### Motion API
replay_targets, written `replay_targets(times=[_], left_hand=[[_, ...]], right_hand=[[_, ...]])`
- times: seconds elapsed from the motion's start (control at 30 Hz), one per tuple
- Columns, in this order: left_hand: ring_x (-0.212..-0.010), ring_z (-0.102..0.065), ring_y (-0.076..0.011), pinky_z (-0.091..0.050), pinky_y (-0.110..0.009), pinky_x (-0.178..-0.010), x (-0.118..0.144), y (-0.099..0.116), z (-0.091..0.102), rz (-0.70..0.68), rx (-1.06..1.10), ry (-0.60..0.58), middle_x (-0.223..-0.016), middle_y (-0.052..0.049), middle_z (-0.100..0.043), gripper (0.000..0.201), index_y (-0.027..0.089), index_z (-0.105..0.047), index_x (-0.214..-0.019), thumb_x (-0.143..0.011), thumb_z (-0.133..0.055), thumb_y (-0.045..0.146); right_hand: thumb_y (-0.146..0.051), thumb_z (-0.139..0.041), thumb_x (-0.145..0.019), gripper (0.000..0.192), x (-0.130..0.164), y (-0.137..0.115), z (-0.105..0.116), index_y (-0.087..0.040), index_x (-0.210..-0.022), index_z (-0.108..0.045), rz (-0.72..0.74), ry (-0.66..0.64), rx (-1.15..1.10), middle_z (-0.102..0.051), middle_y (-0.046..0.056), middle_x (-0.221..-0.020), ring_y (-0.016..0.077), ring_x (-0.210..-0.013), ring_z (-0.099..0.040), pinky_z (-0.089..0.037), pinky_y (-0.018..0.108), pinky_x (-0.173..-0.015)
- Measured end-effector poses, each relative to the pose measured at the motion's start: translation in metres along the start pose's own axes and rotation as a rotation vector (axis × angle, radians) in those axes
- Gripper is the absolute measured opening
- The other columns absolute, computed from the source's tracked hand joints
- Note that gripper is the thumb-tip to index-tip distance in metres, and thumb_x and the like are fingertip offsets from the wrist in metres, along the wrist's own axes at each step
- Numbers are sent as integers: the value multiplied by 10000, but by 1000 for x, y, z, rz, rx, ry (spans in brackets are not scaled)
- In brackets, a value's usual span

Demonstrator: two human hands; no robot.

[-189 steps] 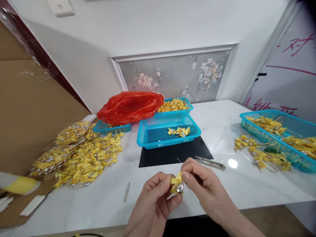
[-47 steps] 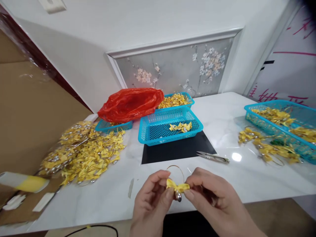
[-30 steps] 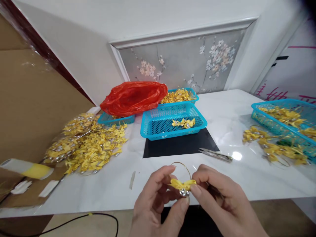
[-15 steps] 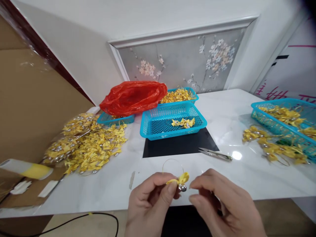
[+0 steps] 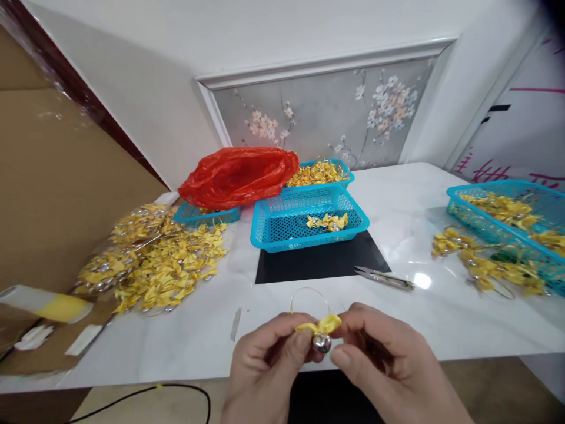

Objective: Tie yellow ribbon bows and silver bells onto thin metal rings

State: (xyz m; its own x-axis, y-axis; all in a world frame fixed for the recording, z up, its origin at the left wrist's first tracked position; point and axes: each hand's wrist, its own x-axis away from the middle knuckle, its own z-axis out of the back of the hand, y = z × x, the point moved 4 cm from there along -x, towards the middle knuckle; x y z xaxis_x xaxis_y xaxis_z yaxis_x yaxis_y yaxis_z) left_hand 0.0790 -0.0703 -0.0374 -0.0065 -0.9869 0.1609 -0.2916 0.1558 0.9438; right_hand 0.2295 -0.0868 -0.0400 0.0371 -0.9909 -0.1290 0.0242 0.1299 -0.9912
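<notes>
Bright, even indoor light is falling from overhead, leaving a round white glare spot on the glossy white marble counter [image 5: 422,280] near the small silver thread snips [image 5: 384,278]. Shadows are staying soft and faint under the blue perforated plastic basket [image 5: 309,221]. Wide-angle distortion is bending the wall lines at the edges, the top right corner is darkening, and the left edge is looking slightly smeared.

Snips [image 5: 385,278] right of mat [image 5: 320,264] — basket [image 5: 309,222] behind
</notes>
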Motion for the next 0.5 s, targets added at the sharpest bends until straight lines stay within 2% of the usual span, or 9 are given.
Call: replay_targets(times=[0.13, 0.2, 0.3, 0.33, 0.4, 0.5], left_hand=[[-555, -642, -84, -568, -144, -552, -2, -10, 4, 341, 350, 31, -619, -17, -714, 160, 153, -788, -722, -616, -905, 178], [-565, -655, -70, -564, -118, -544, -3, -13, 5, 444, 518, 3, -638, -24, -709, 192, 120, -773, -744, -605, -898, 76], [-568, -651, -46, -548, -81, -534, -4, -14, 1, 534, 776, -97, -695, -27, -703, 237, 73, -741, -805, -625, -851, -35], [-573, -649, -39, -545, -73, -543, -4, -14, 0, 551, 844, -123, -710, -25, -701, 233, 72, -729, -817, -647, -826, -56], [-584, -650, -34, -541, -65, -559, -4, -11, -3, 552, 934, -168, -715, -17, -697, 223, 90, -713, -819, -689, -781, -78], [-601, -661, -34, -531, -58, -569, -2, -4, -6, 520, 960, -228, -712, -7, -698, 221, 116, -704, -844, -732, -746, -71]], right_hand=[[-312, -465, -985, 210, 0, -4, 12, -280, -1028, -669, 184, 68, 89, -600, 10, -778, 124, -618, -551, -445, 206, -512], [-258, -407, -1010, 265, -1, -4, 13, -326, -1171, -606, 232, 42, 73, -607, 5, -824, 112, -583, -534, -457, 198, -492], [-179, -355, -1012, 376, -3, -8, 10, -366, -1331, -422, 331, 22, 88, -620, -12, -870, 83, -491, -472, -424, 175, -427], [-158, -363, -1004, 372, -4, -11, 8, -354, -1318, -400, 358, 26, 112, -628, -21, -854, 75, -469, -465, -414, 167, -413], [-139, -413, -983, 260, -9, -19, 2, -299, -1180, -470, 412, 16, 182, -628, -40, -767, 71, -460, -489, -428, 159, -429], [-142, -483, -965, 149, -18, -35, -7, -229, -956, -605, 544, -14, 260, -639, -13, -754, 96, -622, -617, -515, 170, -579]])
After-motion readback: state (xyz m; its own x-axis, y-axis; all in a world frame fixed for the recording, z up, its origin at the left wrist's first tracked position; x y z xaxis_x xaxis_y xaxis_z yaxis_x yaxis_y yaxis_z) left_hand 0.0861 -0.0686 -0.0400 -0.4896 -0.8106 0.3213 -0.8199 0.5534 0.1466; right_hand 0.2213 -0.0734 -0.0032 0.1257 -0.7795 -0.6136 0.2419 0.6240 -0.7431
